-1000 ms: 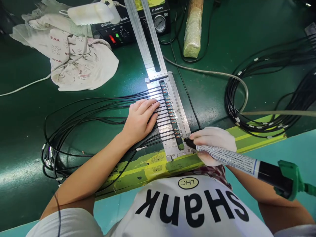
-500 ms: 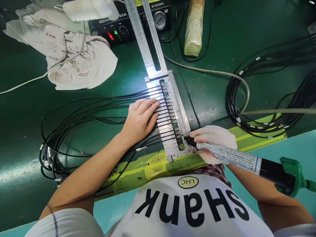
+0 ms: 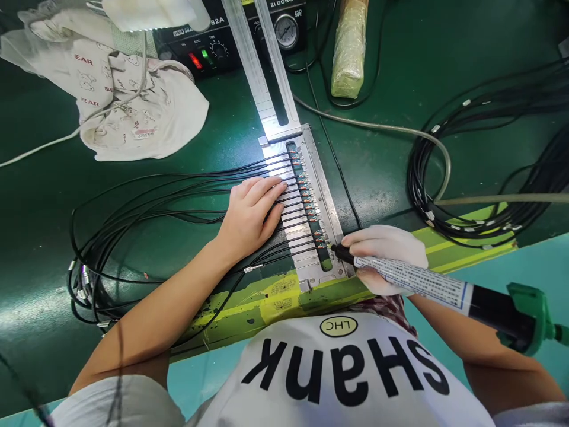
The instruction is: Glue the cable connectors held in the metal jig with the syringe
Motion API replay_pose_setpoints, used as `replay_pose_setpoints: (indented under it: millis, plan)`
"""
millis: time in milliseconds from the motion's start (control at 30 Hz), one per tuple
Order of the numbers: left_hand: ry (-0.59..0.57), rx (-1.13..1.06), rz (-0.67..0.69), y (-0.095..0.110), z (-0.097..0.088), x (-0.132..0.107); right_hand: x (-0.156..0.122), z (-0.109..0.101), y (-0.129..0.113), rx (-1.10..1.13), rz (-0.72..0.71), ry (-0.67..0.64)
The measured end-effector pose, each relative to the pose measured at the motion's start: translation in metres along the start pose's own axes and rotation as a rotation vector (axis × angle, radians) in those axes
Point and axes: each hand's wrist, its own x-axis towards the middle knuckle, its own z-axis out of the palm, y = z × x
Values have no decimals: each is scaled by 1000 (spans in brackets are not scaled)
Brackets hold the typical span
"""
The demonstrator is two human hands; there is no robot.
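A dispensing syringe (image 3: 413, 280) with a black tip, printed label and green end cap is held in my gloved right hand (image 3: 391, 246). Its tip is at the right side of the slot in a metal fixture (image 3: 326, 196), near the lower end. Bare, my left hand (image 3: 249, 216) lies with fingers stretched over the black cables (image 3: 178, 193) at the fixture's left side. Those cables lie side by side across the plate. Their stripped ends, with small coloured wires (image 3: 306, 187), sit over the slot. Whether the tip touches a wire end is too small to tell.
Behind stands a black dispenser box (image 3: 231, 44) with lit switches and a gauge (image 3: 287, 31). A white printed cloth (image 3: 178, 121) lies at back left under a lamp (image 3: 153, 12). A film-wrapped block (image 3: 349, 65) is at the back. Coiled black cables (image 3: 418, 172) lie right.
Both hands and the syringe hold almost the same place. The whole view has shifted slightly, and a dark blurred strand shows at lower left.
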Motion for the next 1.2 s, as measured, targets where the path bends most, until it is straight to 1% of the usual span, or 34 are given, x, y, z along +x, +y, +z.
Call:
replay_pose_setpoints:
  millis: [200,400,500,567,633,667,700,767,800,833,900,933,967,1000,1033,1067,1100,1133,1200]
  plan:
    - [-20,-18,-24,0,-1,0,-4,-2,1,-30,-17,-37]
    - [-29,-15,-39,3,0,0,-5,0,2,-2,-16,-14]
    - [-64,47,-29,10,-13,2,-3,-2,-1,43,9,1]
    - [-113,106,-15,15,-28,12,-1,-5,-4,115,40,31]
    - [-136,147,11,18,-41,36,2,-9,-8,212,109,102]
    - [-135,155,29,20,-44,53,4,-10,-10,265,154,161]
    - [-127,158,44,22,-44,75,6,-12,-12,315,198,240]
    - [-112,159,34,29,-36,127,12,-16,-15,397,270,409]
    - [-95,164,-15,33,-29,155,15,-19,-16,434,295,483]
    - [-63,170,-112,38,-21,183,19,-23,-17,474,315,538]
    - [-43,112,-355,49,-7,231,28,-34,-17,557,366,599]
    - [-37,92,-404,53,-2,248,33,-41,-17,606,399,610]
    - [-32,69,-437,56,0,260,38,-50,-15,658,435,621]
    - [-27,50,-441,58,-1,267,44,-59,-13,704,467,634]
    - [-17,36,-423,59,-5,267,49,-70,-10,743,492,652]
    - [-8,19,-395,58,-11,260,55,-82,-6,772,504,675]
    - [0,0,-353,56,-20,249,61,-94,-1,794,501,700]
    - [6,-17,-299,54,-30,232,68,-106,4,813,487,728]
    - [-1,-56,-175,47,-54,187,82,-127,14,846,446,781]
